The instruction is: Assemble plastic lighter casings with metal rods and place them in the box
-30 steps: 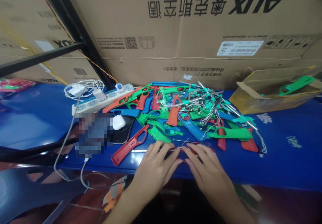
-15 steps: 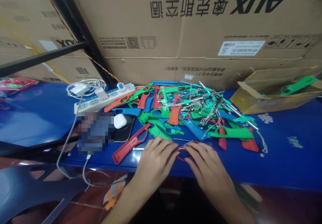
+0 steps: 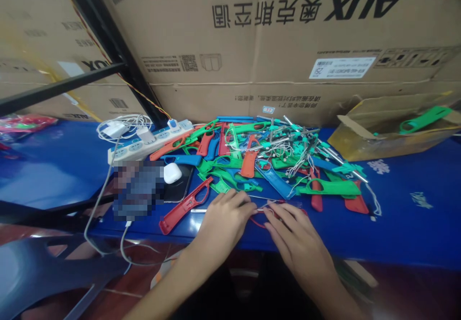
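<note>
At the table's front edge, my left hand is closed, fingertips pinched near a thin pale wire. A metal tube sticks out to the left from under it. My right hand has its fingers curled over a red lighter casing half, mostly hidden beneath both hands. The fingertips of the two hands almost meet over the casing's loop. To the left lies another red casing half, hollow side up. Just beyond the hands is a heap of green, blue and orange casing halves.
Metal tubes with white wires are tangled in the heap. A power strip, a phone and a white earbud case sit at left. An open carton stands at right; a large cardboard box walls the back.
My left hand has shifted slightly, its fingers drawn closer together around the wire. The right hand stays over the red casing half. The view has moved a little.
</note>
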`<state>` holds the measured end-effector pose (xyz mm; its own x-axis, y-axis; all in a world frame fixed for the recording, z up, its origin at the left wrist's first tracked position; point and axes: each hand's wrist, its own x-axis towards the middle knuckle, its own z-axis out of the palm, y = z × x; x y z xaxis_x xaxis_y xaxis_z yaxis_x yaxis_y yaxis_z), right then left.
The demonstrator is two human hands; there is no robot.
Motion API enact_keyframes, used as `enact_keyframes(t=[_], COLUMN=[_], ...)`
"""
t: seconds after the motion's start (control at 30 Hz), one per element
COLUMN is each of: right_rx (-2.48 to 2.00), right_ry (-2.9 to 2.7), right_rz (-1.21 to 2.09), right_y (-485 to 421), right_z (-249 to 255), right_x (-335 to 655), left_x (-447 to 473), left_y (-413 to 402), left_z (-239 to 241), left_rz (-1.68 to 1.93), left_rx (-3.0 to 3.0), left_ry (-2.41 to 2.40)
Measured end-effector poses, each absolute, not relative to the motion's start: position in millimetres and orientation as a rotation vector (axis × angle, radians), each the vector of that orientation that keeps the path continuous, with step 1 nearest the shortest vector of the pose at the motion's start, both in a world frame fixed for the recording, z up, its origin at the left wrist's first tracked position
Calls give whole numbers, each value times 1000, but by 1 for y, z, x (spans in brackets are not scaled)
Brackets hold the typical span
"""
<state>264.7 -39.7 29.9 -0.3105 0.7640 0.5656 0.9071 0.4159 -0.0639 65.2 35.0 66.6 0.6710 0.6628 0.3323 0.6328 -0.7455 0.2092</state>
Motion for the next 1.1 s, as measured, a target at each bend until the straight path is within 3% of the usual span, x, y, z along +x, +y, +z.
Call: enact_keyframes(t=[1.1], right_rx=[-1289], right_ry=[-2113], right_rz=[-556], right_y=[-45], right_z=[28], right_x=[264], left_x=[71], left_y=[29], left_z=[74], left_rz=[590], left_rx=[2894], left_ry=[1003])
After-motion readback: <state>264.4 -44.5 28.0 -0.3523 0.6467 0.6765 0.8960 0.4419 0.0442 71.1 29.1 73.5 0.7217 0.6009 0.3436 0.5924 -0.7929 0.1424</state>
